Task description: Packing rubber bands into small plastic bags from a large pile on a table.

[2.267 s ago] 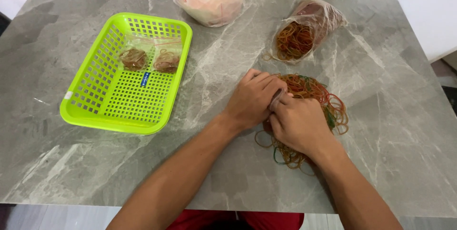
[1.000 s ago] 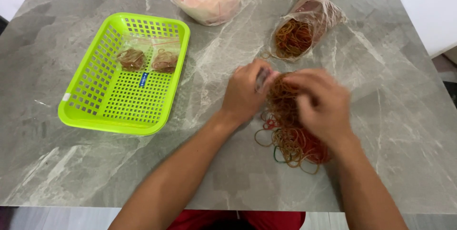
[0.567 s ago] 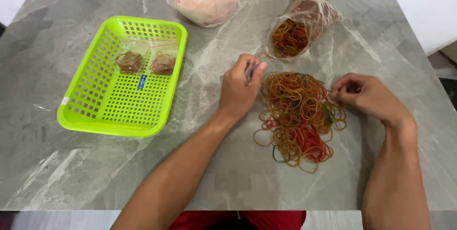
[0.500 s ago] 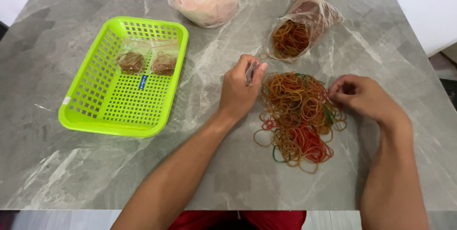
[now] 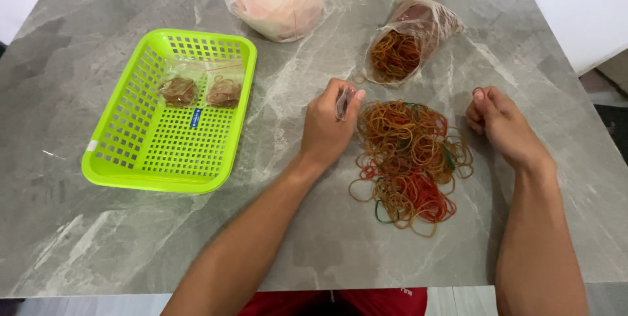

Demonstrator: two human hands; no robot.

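Both forearms reach up from the near edge of the grey marble surface (image 5: 118, 237). Between the hands lies a loose pile of rubber bands (image 5: 409, 159). The left hand (image 5: 329, 126) rests just beside it, fingers closed on a small clear bag (image 5: 342, 102). The right hand (image 5: 500, 125) is curled — it pinches one rubber band (image 5: 478, 90). Farther away stand a green basket (image 5: 124, 139) and two plastic bags.
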